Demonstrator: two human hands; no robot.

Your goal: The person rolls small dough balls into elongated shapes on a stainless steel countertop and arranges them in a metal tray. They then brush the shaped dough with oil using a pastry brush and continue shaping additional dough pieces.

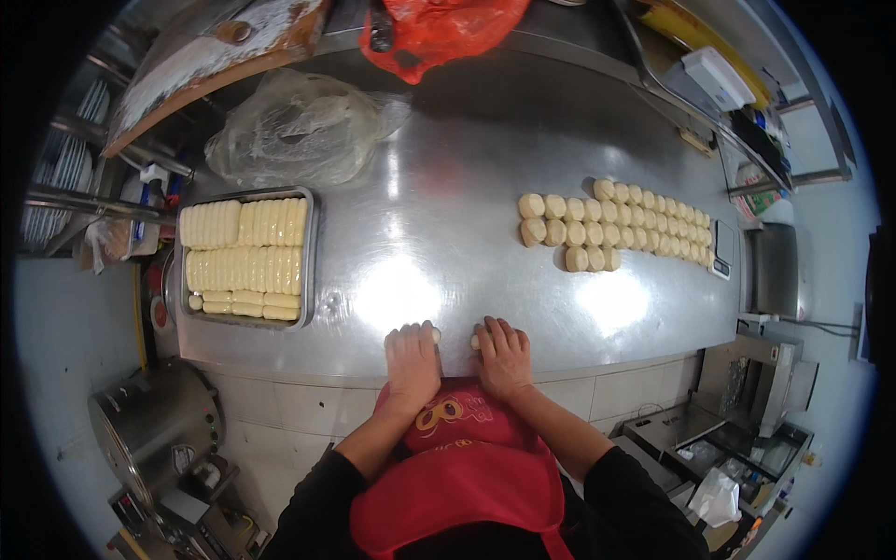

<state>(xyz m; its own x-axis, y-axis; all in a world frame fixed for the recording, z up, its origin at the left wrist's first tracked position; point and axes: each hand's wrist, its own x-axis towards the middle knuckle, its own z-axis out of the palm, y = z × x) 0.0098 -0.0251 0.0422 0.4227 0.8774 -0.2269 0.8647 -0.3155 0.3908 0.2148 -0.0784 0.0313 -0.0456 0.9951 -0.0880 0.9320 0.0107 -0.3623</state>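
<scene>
My left hand (411, 357) lies over a piece of pale dough (437, 335) near the front edge of the steel table. One dough end shows past the index finger; the fingers hide the rest. Under my right hand (504, 353) is a second dough piece (475, 342), its end peeking out on the thumb side. Off to the left, a metal tray (312, 259) holds rows of glossy, oiled dough logs (245, 269). On the right, several short round dough portions (609, 224) stand in close rows directly on the steel.
A crumpled clear plastic bag (301, 129) lies behind the tray. A red plastic bag (455, 31) sits at the back edge, beside a floured wooden board (210, 70) at back left. A small digital scale (722, 248) adjoins the dough rows. Metal shelving (822, 178) rises on the right.
</scene>
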